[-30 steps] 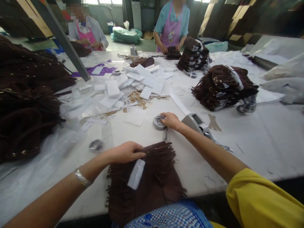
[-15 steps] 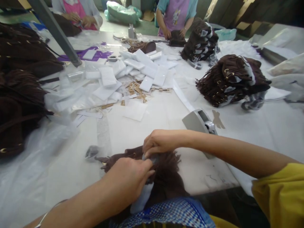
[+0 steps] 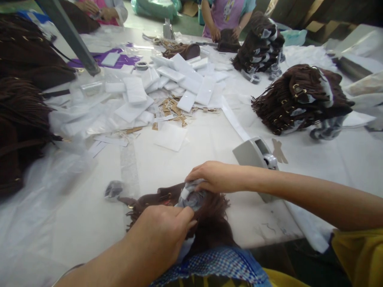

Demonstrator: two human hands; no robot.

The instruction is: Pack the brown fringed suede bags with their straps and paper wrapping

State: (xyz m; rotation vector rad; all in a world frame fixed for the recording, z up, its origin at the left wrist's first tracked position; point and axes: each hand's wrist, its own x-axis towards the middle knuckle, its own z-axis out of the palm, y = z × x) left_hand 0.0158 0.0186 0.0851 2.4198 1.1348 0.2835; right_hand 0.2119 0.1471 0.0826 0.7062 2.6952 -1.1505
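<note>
A dark brown fringed suede bag [image 3: 220, 229] lies at the table's near edge, against a blue checked cloth [image 3: 209, 261]. On top of it is a grey bundle wrapped in clear plastic [image 3: 193, 198]. My right hand [image 3: 208, 177] curls over the bundle's far side, its fingers closed on it. Close against the bundle's near edge, my left hand [image 3: 167, 231] is closed in a pinch; what its fingertips grip is hidden. Another plastic-wrapped end [image 3: 114, 189] sticks out left of the bag on a strap.
A grey tape dispenser [image 3: 251, 153] stands beyond my right forearm. White packets [image 3: 185, 77] and brown tags [image 3: 173, 109] are heaped mid-table. Fringed bags [image 3: 302, 97] are stacked right, more brown bags [image 3: 24, 111] left. A metal post [image 3: 70, 38] rises at left. Two co-workers handle things across the table.
My right hand has lifted and spread a little over the bundle, which now shows more fully between my hands. The whole view has shifted slightly.
</note>
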